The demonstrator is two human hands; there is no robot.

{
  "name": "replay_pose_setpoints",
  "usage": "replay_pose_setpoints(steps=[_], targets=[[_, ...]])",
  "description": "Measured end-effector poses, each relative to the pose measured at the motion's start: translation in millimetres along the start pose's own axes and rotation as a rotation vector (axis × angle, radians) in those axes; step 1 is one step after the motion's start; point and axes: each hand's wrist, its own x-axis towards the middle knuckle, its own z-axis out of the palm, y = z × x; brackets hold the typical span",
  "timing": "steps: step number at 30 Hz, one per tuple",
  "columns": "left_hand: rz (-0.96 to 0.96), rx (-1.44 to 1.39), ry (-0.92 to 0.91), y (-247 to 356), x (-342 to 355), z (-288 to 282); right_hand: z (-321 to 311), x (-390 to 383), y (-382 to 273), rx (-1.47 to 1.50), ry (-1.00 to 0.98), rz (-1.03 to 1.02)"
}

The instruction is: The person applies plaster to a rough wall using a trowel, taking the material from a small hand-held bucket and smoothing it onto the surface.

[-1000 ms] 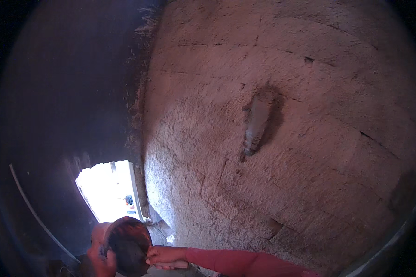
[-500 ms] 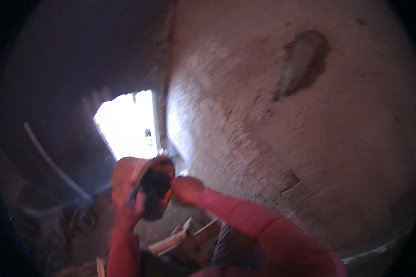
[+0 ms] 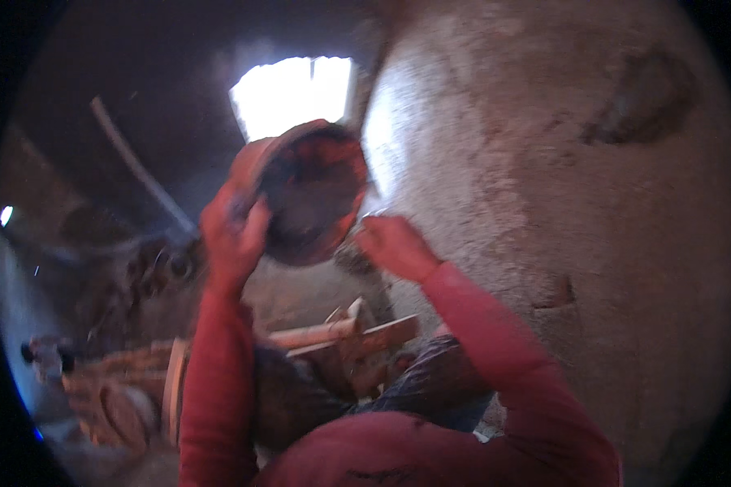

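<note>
One round, reddish basin (image 3: 304,203) with a dark inside tilts, clamped in my left hand (image 3: 235,223), seemingly to face my right hand (image 3: 394,245); what those curled fingers hold, I cannot tell.

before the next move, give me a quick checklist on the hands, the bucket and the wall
1. Left hand gripping the bucket: ok, it holds the left side.
2. Bucket level: not ok, it is tilted with its mouth turned toward the camera.
3. Right hand clear of the bucket: cannot tell, it is close by the right rim and blurred.
4. What the right hand holds: cannot tell, too blurred.
5. Bucket's contents: cannot tell, the inside is dark.
6. Dark patch on the wall in view: ok, at the upper right.
</note>
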Motion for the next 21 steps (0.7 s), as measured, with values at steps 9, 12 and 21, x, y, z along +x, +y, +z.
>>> replay_pose_setpoints(steps=[9, 12, 21], targets=[[0.045, 0.001, -0.046, -3.4, -8.0, 10.8, -32.8, 9.8, -38.7, -0.497, -0.046, 0.209], [0.038, 0.028, -0.09, 13.7, -10.2, 19.2, -23.9, 11.4, -26.6, -0.466, -0.155, 0.222], [0.001, -0.003, -0.017, 7.8, -12.0, 6.8, 2.4, 17.4, -44.8, 0.461, -0.657, 0.312]])
